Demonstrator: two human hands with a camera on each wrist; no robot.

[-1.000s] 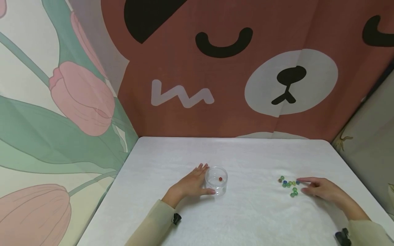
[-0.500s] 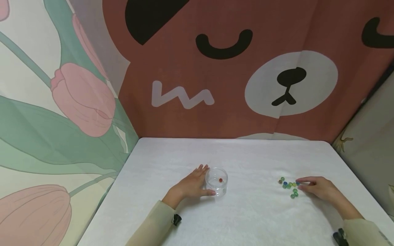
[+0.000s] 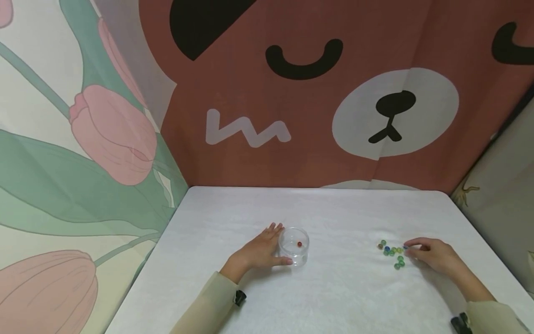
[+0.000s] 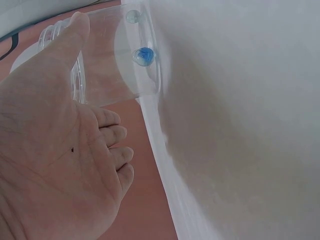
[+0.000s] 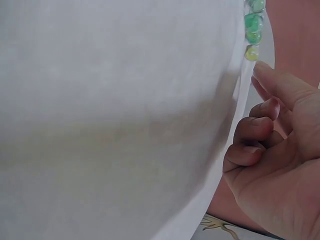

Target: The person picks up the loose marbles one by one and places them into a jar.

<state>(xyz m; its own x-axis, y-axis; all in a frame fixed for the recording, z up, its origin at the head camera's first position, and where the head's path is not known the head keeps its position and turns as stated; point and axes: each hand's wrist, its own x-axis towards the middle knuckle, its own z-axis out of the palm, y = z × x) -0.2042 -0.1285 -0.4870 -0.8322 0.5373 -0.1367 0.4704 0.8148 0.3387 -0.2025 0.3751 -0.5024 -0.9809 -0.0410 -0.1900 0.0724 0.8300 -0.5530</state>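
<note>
A clear plastic jar point(image 3: 294, 254) stands on the white table, with a small reddish marble point(image 3: 299, 244) visible in it. In the left wrist view, a blue-and-clear marble point(image 4: 144, 56) and a pale marble point(image 4: 132, 17) show through the jar's wall near its base. My left hand point(image 3: 258, 250) rests against the jar's left side, fingers straight behind and thumb in front. At the right, my right hand point(image 3: 435, 254) pinches a blue marble point(image 3: 405, 247) between thumb and forefinger; the right wrist view hides it.
Several green, yellow, brown and blue marbles point(image 3: 392, 253) lie loosely grouped just left of my right hand. Behind the white table point(image 3: 333, 297) hangs a brown bear-print cloth point(image 3: 308, 162), and a tulip-print cloth point(image 3: 112, 134) hangs on the left.
My right thumb and forefinger have closed on the blue marble and drawn it slightly right, away from the group. My left hand and the jar have stayed in place.
</note>
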